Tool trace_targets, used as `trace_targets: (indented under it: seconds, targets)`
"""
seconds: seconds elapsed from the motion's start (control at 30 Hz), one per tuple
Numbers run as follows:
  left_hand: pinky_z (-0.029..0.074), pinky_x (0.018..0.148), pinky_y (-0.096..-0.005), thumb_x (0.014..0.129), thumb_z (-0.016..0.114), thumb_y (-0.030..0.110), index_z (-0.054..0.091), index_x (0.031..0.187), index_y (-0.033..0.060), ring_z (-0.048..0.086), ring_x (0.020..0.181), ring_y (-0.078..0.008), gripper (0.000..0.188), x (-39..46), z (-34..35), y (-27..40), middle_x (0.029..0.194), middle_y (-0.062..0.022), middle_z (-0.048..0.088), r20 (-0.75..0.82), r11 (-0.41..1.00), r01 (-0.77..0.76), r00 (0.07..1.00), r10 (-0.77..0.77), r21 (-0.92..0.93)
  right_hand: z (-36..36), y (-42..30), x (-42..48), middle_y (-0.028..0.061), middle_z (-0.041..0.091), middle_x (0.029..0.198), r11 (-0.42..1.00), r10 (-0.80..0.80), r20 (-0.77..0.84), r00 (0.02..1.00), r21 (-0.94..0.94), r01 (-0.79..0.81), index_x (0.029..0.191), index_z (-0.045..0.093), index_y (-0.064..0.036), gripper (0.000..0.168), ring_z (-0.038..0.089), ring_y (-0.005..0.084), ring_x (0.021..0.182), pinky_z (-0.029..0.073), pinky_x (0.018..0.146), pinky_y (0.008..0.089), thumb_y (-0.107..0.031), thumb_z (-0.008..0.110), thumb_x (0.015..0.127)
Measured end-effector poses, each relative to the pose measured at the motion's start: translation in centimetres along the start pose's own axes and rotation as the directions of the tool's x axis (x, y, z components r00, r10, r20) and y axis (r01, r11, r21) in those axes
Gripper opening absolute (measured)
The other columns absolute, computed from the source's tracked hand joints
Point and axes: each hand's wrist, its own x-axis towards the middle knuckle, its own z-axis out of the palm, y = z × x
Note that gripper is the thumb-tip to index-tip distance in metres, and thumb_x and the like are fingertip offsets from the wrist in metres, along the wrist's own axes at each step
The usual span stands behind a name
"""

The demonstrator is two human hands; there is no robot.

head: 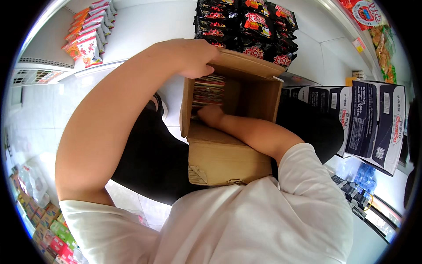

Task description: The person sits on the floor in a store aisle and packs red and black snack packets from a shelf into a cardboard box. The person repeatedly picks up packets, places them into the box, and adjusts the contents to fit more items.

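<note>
An opened cardboard box (230, 158) rests in front of my torso, between my legs, with its flaps spread. My left hand (197, 57) grips the box's far flap near the left corner, thumb on the inner side. Inside, a row of flat packets (208, 89) stands tightly stacked along the left wall. The right part of the box's inside shows bare brown cardboard. My right hand (211, 115) reaches into the box at the near end of that row. Its fingertips are hidden, so I cannot tell whether they hold a packet.
Black snack packets (257, 24) fill part of the white shelf (155, 19) ahead. Silver and orange snack bags (90, 49) stand at its left. Dark water cartons (372, 122) are stacked beside my right leg. Several colourful packages (61, 237) lie at lower left.
</note>
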Motion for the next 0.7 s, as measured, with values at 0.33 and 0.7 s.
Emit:
trace_targets:
  seconds: [0.33,0.7]
  targets:
    - [0.050,0.102,-0.0493,0.100,0.063,0.023,0.063,0.129,0.0072,0.061,0.123,-0.0376,0.034,0.6,0.4,0.5,0.129,-0.0197,0.065,-0.060,1.000,0.015,0.998,-0.016,-0.002,-0.6,-1.1,-0.3,0.0115,0.078,0.096,0.994,-0.020,-0.016,1.000,-0.105,0.018,0.091,0.080,-0.012,0.018,0.077,0.0300,0.093,0.061,0.073,0.0446,-0.014,0.063,0.091]
    - [0.052,0.098,-0.0487,0.093,0.067,0.021,0.069,0.117,0.0074,0.059,0.120,-0.0351,0.027,2.1,2.4,0.0,0.124,-0.0145,0.058,-0.328,0.963,-0.015,0.939,0.107,0.270,-2.6,-0.7,-0.2,0.0161,0.077,0.097,0.994,0.097,-0.006,0.995,0.060,-0.096,0.094,0.079,-0.007,0.028,0.076,0.0343,0.093,0.061,0.079,0.0495,-0.031,0.064,0.092]
